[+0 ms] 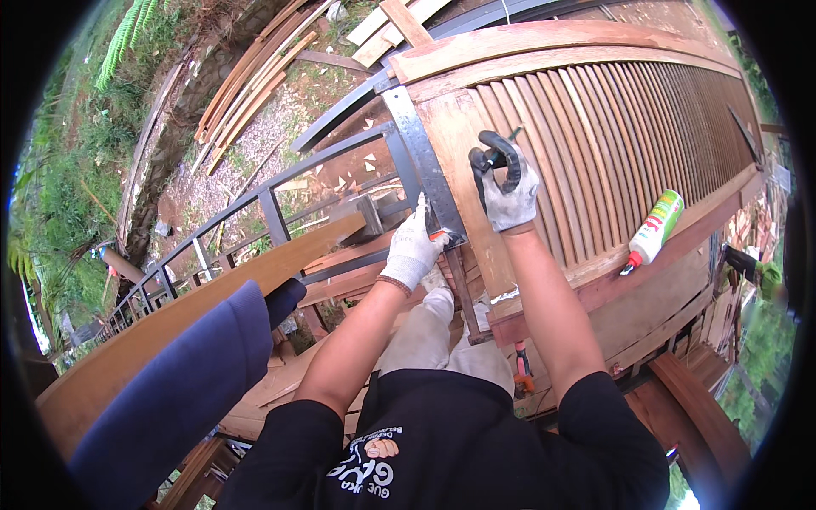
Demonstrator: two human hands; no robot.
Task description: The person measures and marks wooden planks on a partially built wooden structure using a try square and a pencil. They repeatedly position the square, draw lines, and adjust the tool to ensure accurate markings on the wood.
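My left hand (412, 248), in a white glove, rests at the lower end of a dark metal strip (410, 127). Its index finger lies stretched along the strip, and a small orange-edged object (439, 234) shows under its thumb side; most of that object is hidden. To the right, my right hand (512, 183) wears a glove with black fingers. Those fingers pinch a thin dark pencil-like stick (516, 133), above the pale side rail (455, 140) of a slatted wooden panel (586, 136). On the panel's near edge lies a green and white bottle (656, 228) with a red cap.
A dark metal frame (274, 212) and a long brown board (212, 302) extend left. Dark blue cloth (191, 365) covers part of the lower left. Wooden strips (255, 76) lie on the ground beyond. An orange-and-black tool (523, 374) sits beneath the panel; another person's gloved hand (741, 262) appears far right.
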